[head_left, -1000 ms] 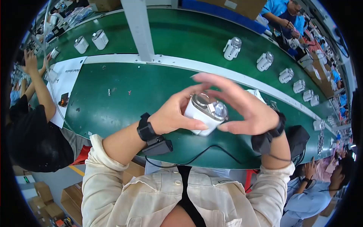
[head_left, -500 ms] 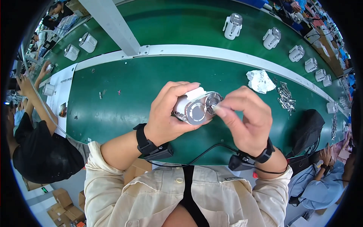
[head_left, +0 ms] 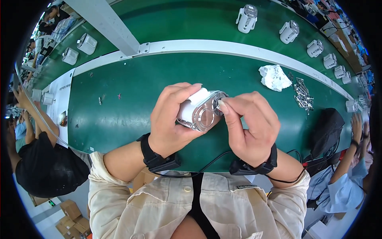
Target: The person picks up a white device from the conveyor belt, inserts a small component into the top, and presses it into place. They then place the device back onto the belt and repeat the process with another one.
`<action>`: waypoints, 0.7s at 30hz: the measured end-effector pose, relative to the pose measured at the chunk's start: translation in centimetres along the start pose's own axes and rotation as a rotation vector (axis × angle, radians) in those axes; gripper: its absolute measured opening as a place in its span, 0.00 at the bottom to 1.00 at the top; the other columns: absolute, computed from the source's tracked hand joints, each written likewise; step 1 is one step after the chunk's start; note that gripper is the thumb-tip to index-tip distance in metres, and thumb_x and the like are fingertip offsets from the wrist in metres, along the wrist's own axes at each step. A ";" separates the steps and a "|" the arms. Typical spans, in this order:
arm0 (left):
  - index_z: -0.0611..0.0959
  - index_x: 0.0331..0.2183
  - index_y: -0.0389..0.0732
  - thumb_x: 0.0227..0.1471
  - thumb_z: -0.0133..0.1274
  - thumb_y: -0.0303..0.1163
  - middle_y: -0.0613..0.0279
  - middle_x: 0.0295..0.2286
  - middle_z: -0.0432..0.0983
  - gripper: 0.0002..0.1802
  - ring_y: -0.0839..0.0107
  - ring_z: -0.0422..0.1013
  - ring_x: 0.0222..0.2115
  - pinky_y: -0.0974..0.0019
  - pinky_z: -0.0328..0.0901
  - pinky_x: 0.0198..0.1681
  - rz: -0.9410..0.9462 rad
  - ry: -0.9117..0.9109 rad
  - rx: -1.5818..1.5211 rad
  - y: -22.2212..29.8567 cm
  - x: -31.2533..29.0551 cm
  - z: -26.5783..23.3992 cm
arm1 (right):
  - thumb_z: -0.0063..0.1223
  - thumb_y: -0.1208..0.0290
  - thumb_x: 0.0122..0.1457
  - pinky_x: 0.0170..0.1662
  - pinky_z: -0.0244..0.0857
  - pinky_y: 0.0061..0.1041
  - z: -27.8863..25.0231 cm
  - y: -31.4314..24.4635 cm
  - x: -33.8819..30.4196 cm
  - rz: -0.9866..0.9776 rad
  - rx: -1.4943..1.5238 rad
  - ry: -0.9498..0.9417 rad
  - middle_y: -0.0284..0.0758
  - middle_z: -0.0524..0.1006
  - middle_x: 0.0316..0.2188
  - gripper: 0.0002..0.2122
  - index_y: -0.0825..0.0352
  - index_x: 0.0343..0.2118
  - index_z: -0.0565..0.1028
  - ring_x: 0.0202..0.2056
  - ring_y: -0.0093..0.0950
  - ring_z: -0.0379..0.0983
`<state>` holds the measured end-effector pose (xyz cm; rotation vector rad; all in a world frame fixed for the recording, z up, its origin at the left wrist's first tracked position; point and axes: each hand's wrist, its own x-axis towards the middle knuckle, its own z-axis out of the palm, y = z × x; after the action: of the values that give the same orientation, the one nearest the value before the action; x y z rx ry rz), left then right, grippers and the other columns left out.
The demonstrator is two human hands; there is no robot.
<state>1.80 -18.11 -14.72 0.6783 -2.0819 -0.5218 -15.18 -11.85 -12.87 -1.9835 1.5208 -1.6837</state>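
Above the middle of the green table [head_left: 119,131], my left hand [head_left: 165,119] is wrapped round a small white device [head_left: 185,112]. Its shiny clear end face [head_left: 205,119], with two round rings, points up and to the right. At the ring on the upper right of that face, my right hand [head_left: 254,125] has its thumb and index finger closed in a pinch. Whatever lies between those fingertips is too small and too covered to name. Both wrists wear black straps with black boxes, linked by a black cable [head_left: 213,162].
A white rail [head_left: 199,46] and post [head_left: 107,26] cross the table; white devices [head_left: 246,19] stand beyond. At right lie crumpled white wrapping [head_left: 274,78], small metal parts [head_left: 303,95] and a black bag [head_left: 326,131]. Co-workers sit left and right, a paper sheet [head_left: 61,93] near the left one.
The device has turned a little in my left hand and shifted slightly left. My right hand has moved left with it, its fingertips still at the ring. The right co-worker's arm now reaches further forward.
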 end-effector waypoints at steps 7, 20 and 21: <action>0.74 0.46 0.37 0.27 0.73 0.26 0.55 0.39 0.72 0.40 0.62 0.71 0.40 0.65 0.68 0.40 -0.029 0.001 0.018 0.3 -0.1 -0.2 | 0.52 0.81 0.57 0.34 0.63 0.21 1.3 0.1 -0.9 0.174 0.132 0.008 0.38 0.70 0.32 0.03 0.70 0.32 0.69 0.29 0.25 0.66; 0.72 0.49 0.38 0.29 0.73 0.26 0.57 0.42 0.68 0.42 0.66 0.71 0.41 0.66 0.68 0.42 -0.139 -0.025 -0.106 0.0 -0.8 -0.1 | 0.38 0.69 0.67 0.50 0.63 0.26 2.3 1.9 -0.4 0.458 1.011 -0.199 0.41 0.66 0.50 0.09 0.67 0.44 0.66 0.45 0.27 0.67; 0.72 0.49 0.38 0.29 0.73 0.26 0.58 0.42 0.68 0.42 0.66 0.70 0.41 0.66 0.67 0.42 -0.134 -0.020 -0.130 -0.2 -1.0 0.0 | 0.36 0.68 0.68 0.50 0.63 0.26 2.5 2.0 -0.5 0.476 1.147 -0.243 0.40 0.67 0.50 0.10 0.67 0.45 0.67 0.46 0.26 0.67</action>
<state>2.32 -17.63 -15.49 0.7416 -2.0104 -0.7350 -14.30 -13.66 -15.40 -1.0417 0.5739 -1.4709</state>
